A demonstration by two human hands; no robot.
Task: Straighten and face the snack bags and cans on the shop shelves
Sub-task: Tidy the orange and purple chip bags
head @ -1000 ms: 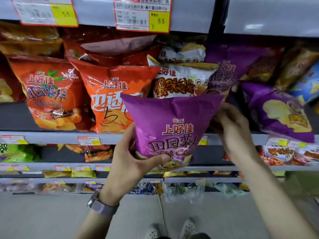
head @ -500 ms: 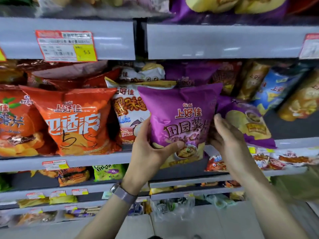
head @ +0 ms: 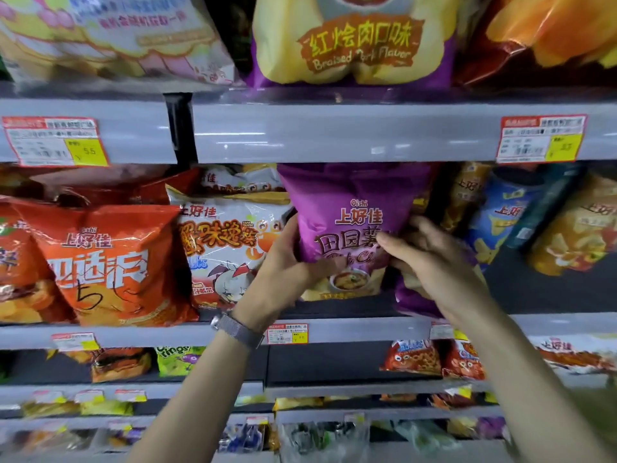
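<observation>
My left hand grips the low left side of the purple bag, thumb on the front, so it cannot tip; my right hand pinches its right side to hold it straight; the bag stands on the middle shelf, front out, just beside the white bag; I think it needs a small push back.
</observation>
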